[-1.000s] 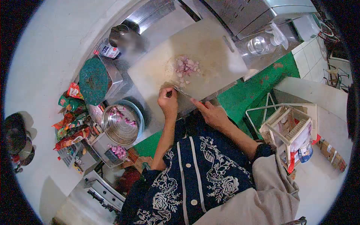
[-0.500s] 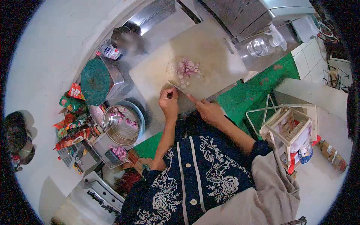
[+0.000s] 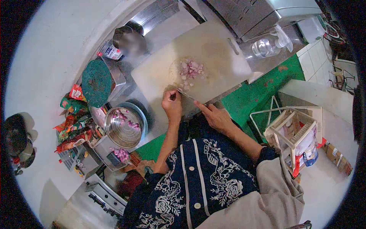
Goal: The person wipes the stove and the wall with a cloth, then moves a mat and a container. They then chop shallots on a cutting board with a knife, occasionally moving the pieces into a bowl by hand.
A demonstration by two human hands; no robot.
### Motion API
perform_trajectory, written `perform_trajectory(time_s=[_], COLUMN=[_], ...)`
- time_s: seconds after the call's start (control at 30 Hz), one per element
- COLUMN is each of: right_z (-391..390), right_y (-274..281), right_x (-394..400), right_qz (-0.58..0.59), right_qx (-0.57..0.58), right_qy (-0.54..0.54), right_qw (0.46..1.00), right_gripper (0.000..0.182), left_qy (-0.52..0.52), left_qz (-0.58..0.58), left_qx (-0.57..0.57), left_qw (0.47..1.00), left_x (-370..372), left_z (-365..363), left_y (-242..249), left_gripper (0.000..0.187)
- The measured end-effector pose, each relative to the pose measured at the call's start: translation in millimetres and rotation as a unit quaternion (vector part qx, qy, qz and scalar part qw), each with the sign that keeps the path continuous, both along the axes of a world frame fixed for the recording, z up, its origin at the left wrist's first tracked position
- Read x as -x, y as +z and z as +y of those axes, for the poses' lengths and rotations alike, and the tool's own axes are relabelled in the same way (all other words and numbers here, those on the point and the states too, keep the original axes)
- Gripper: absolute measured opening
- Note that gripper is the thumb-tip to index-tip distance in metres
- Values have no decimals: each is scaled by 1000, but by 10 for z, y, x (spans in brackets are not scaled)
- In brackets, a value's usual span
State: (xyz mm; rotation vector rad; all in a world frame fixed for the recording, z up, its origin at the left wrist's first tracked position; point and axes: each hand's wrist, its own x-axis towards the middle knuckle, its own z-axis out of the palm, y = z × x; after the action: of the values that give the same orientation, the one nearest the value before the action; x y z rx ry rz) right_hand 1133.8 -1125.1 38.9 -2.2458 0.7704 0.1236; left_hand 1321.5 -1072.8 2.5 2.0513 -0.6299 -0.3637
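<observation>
On the pale cutting board [image 3: 217, 45] lies a small heap of chopped shallots [image 3: 191, 70], pinkish purple and white. My right hand [image 3: 218, 118] grips a knife [image 3: 187, 95] at the board's near edge, its index finger stretched along the blade. The blade points left and up, with its tip close to the fingers of my left hand [image 3: 172, 106]. That hand is closed over the board's near left edge. Whatever sits between its fingers is too small or hidden to make out.
Left of the board, a steel bowl [image 3: 122, 139] with peeled shallots sits in a blue basin [image 3: 144, 124]. More shallots [image 3: 121, 155] lie nearer me. A green round lid [image 3: 96, 83] and food packets stand farther left; a spray bottle [image 3: 263, 47] stands at right.
The knife's tip has shifted slightly right and towards me, and my right hand has moved a little with it. My left hand stays nearly in place.
</observation>
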Motion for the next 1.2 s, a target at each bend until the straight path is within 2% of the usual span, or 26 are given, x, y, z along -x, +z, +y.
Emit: perform_trajectory(time_s=[0.33, 0.43, 0.53, 0.63, 0.73, 0.83, 0.93, 0.97, 1.03, 1.2], right_z=[-24, -1, -39, -63, -61, -59, -6, 7, -23, -45], right_y=[14, -72, -99, -150, -140, -65, -185, -221, -81, -204], right_x=[-68, -101, -189, -297, -334, -215, -19, 17, -9, -183], right_qz=[-2, -18, 16, -24, 4, 35, -16, -1, 29, -12], right_qx=[31, 54, 17, 46, 36, 17, 35, 24, 2, -8], right_qy=[12, 6, 12, -8, -3, 0, -16, -15, -16, -43], right_qw=[999, 998, 1000, 999, 999, 999, 999, 1000, 999, 999], right_gripper=[63, 64, 65, 65, 64, 63, 64, 65, 65, 64], left_qy=[-19, -2, -23, -32, 0, -4, -17, -12, -4, -7], left_qz=[-35, 13, -32, -64, 35, 45, -9, 2, 22, 13], left_qx=[2, 13, 0, 6, 11, 10, 12, 9, 4, 10], left_qw=[999, 1000, 999, 997, 999, 999, 1000, 1000, 1000, 1000], left_x=[-27, 18, -4, -45, -3, -32, -55, -46, -25, -23], left_z=[6, -18, 5, 18, -2, 13, 22, 32, 12, 6], left_y=[-11, 74, 49, -56, 19, -61, -125, -139, -67, -59], left_gripper=[8, 7, 7, 8, 9, 9, 10, 10, 11, 13])
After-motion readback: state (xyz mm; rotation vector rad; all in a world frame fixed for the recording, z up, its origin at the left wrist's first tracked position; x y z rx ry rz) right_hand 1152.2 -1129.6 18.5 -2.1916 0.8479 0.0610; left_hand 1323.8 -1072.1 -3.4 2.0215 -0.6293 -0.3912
